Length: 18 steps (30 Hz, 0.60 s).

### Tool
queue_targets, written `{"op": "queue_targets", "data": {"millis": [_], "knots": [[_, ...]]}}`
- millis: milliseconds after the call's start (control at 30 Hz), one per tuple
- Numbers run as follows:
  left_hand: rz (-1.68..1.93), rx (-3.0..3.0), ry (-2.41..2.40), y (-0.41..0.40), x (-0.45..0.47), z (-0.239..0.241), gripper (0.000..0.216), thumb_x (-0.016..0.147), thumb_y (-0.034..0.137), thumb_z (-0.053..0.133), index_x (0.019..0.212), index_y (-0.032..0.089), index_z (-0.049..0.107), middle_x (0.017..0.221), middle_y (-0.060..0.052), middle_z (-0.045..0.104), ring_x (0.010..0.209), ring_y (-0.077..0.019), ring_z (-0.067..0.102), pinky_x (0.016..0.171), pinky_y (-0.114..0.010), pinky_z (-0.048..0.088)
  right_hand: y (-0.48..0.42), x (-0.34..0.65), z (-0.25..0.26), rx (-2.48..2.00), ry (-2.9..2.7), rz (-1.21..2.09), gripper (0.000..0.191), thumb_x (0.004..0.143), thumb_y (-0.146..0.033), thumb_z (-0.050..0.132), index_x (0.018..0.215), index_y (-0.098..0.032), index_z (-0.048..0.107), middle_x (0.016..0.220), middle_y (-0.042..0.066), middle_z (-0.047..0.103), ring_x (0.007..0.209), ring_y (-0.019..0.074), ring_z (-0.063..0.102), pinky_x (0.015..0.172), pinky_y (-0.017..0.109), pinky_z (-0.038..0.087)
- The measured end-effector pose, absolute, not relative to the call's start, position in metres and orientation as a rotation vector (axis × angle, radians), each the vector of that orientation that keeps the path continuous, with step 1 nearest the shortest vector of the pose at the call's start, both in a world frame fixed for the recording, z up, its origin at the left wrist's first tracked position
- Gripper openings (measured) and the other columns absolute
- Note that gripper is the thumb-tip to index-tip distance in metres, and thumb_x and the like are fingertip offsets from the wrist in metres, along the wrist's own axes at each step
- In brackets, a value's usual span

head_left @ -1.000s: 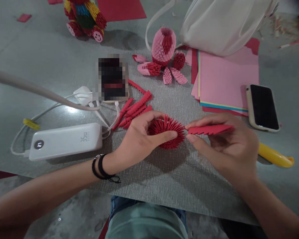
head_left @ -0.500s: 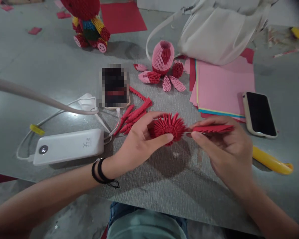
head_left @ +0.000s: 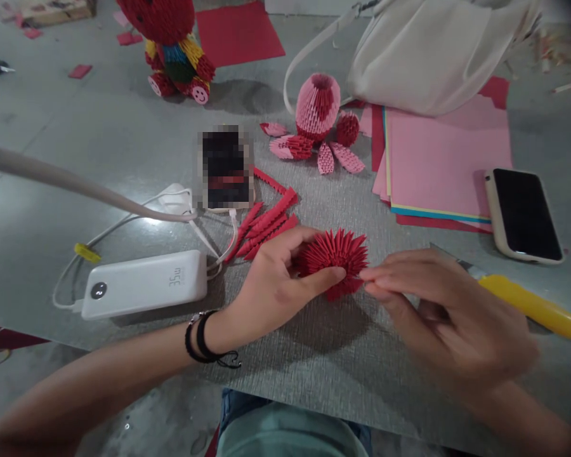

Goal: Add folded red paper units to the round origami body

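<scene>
A round, spiky ball of folded red paper pieces (head_left: 337, 254) rests in my left hand (head_left: 285, 273), with the thumb pressed across its front and the fingers behind it. My right hand (head_left: 442, 311) pinches at the ball's right edge, where a small red folded paper piece (head_left: 358, 283) shows at the fingertips. Whether that piece is joined to the ball is hard to see. Just beyond my left hand lie several red strips of stacked folded paper (head_left: 271, 219).
A white power bank (head_left: 145, 285) with cables and a charging phone (head_left: 226, 168) are on the left. Pink paper models (head_left: 318, 108), coloured paper sheets (head_left: 447, 158), a white bag (head_left: 423, 57) and another phone (head_left: 526, 212) stand beyond. A yellow cutter (head_left: 528, 301) with bare blade lies beside my right hand.
The red paper strip that lay along my right hand's fingers no longer shows. My right hand has turned to a fingertip pinch at the ball, which has tilted slightly. The view has shifted a little.
</scene>
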<state>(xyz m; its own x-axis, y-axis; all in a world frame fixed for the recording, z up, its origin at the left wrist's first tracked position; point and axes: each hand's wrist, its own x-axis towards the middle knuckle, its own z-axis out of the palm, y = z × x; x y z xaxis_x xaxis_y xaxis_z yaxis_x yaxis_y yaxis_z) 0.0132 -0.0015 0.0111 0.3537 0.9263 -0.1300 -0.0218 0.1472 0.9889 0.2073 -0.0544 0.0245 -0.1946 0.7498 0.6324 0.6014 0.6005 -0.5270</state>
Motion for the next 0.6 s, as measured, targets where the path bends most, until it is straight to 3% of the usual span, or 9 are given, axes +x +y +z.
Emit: {"op": "queue_targets", "data": {"millis": [100, 233, 367, 600], "knots": [[0.806, 1.256, 0.978, -0.0013, 0.0128, 0.0136, 0.026, 0.075, 0.02, 0.086, 0.097, 0.013, 0.073, 0.084, -0.002, 0.073, 0.075, -0.0133, 0.063, 0.068, -0.023, 0.051, -0.0511, 0.2086, 0.0231, -1.061, -2.016, -0.013, 0.016, 0.093, -0.02, 0.073, 0.109, -0.018, 0.072, 0.099, 0.01, 0.082, 0.093, 0.0273, 0.071, 0.087, 0.046, 0.058], [0.794, 1.255, 0.948, -0.0016, 0.0106, 0.0161, 0.026, 0.076, 0.021, 0.086, 0.098, 0.013, 0.076, 0.085, -0.002, 0.073, 0.074, -0.0133, 0.061, 0.067, -0.023, 0.049, -0.0535, 0.2062, 0.0231, -1.014, -2.199, -0.053, 0.031, 0.103, -0.039, 0.059, 0.107, -0.01, 0.069, 0.108, 0.02, 0.081, 0.114, 0.0361, 0.063, 0.09, 0.05, 0.053], [0.8, 1.294, 0.966, -0.002, 0.0095, 0.0159, 0.029, 0.075, 0.022, 0.087, 0.101, 0.014, 0.075, 0.085, -0.002, 0.073, 0.074, -0.0134, 0.059, 0.066, -0.024, 0.048, -0.0575, 0.2033, 0.0207, -1.02, -2.245, -0.105, 0.038, 0.104, -0.044, 0.055, 0.111, -0.009, 0.067, 0.116, 0.019, 0.081, 0.12, 0.0368, 0.058, 0.093, 0.049, 0.049], [0.815, 1.259, 0.951, -0.0046, 0.01, 0.0163, 0.029, 0.075, 0.019, 0.087, 0.1, 0.016, 0.075, 0.084, 0.001, 0.071, 0.074, -0.0119, 0.059, 0.068, -0.022, 0.048, -0.0575, 0.2043, 0.02, -1.041, -2.193, -0.17, 0.037, 0.105, -0.044, 0.053, 0.11, -0.01, 0.067, 0.109, 0.018, 0.082, 0.117, 0.0347, 0.058, 0.093, 0.047, 0.048]]}}
